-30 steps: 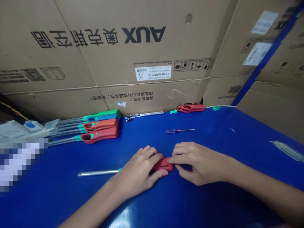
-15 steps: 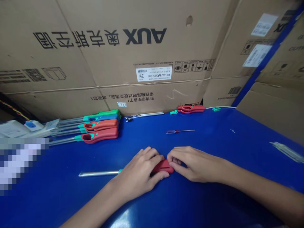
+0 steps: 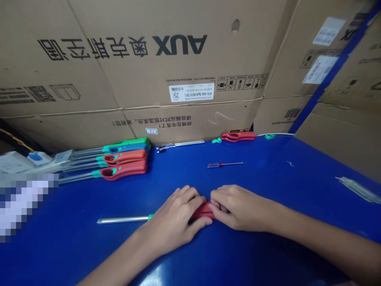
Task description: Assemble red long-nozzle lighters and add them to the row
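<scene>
A long-necked gas lighter (image 3: 204,211) with a red handle and a metal tube lies on the blue table, its tube pointing left. My left hand (image 3: 175,214) is closed over the handle, thumb on the near side, and hides the trigger part. At the handle's right end, my right hand (image 3: 235,208) is closed, with the thumb pressed against the red end and the other fingers curled behind it. Whether a small part sits between those fingers is hidden. A screwdriver (image 3: 225,164) with a clear purplish handle lies beyond my hands.
Several long lighters, including a red one (image 3: 127,171), are stacked at the left. Against the cardboard wall (image 3: 178,63) lie thin metal tubes (image 3: 184,144), a red lighter handle (image 3: 239,137) and small green pieces (image 3: 217,140). Pale strips (image 3: 357,189) lie at the right.
My right hand's thumb and fingers have shifted slightly left and now cover more of the handle's end. My left hand keeps its hold. The whole view has moved a little.
</scene>
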`<action>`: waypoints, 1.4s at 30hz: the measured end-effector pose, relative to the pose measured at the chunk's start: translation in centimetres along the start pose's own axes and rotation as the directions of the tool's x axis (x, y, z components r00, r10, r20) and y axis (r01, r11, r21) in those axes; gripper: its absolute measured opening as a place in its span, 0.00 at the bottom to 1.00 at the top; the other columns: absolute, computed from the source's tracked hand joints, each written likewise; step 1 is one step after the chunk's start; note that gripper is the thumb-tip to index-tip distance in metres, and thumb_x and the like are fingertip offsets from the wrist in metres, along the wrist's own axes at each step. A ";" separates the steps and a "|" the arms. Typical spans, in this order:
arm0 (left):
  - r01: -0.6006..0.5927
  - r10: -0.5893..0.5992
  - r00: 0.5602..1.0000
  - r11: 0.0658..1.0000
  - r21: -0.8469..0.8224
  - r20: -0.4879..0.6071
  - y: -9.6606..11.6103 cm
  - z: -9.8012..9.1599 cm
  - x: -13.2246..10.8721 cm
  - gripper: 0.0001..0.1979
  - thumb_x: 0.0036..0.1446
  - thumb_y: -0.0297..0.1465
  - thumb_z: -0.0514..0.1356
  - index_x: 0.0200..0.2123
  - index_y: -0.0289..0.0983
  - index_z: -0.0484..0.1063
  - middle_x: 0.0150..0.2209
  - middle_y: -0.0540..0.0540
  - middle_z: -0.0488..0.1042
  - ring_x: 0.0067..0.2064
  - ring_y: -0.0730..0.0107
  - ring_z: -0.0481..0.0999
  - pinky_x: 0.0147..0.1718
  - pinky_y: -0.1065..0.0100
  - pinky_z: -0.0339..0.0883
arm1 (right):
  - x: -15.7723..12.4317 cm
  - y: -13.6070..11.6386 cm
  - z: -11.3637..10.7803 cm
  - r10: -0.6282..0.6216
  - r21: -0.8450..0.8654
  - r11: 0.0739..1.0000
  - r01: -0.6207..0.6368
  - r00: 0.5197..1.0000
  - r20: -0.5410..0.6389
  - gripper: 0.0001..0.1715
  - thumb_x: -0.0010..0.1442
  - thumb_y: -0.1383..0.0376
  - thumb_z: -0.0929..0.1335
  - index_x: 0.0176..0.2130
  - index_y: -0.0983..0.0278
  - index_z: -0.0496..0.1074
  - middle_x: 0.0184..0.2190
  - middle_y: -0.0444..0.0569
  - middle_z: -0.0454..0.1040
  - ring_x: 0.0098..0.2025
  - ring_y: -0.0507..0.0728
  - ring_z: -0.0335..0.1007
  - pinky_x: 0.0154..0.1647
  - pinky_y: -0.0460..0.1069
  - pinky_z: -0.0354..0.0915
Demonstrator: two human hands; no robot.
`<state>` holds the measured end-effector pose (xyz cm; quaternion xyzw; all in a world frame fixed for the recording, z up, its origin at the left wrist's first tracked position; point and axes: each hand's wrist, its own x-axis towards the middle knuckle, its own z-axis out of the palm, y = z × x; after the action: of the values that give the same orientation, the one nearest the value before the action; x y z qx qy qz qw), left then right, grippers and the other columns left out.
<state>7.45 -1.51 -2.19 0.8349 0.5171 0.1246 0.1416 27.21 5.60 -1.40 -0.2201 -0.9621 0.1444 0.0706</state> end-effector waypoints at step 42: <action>0.017 -0.017 1.000 1.000 -0.006 -0.004 0.3 -0.1 0.1 0.13 0.63 0.42 0.57 0.41 0.39 0.70 0.41 0.46 0.70 0.45 0.58 0.71 0.51 0.50 0.64 | -0.7 0.0 -1.8 -0.095 0.026 0.995 0.093 0.989 0.110 0.09 0.66 0.70 0.60 0.37 0.65 0.68 0.34 0.47 0.69 0.37 0.54 0.66 0.40 0.49 0.61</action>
<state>7.70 -1.58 -2.03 0.8298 0.5240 0.1266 0.1443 28.18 5.77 0.27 -0.1655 -0.9723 0.1629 0.0262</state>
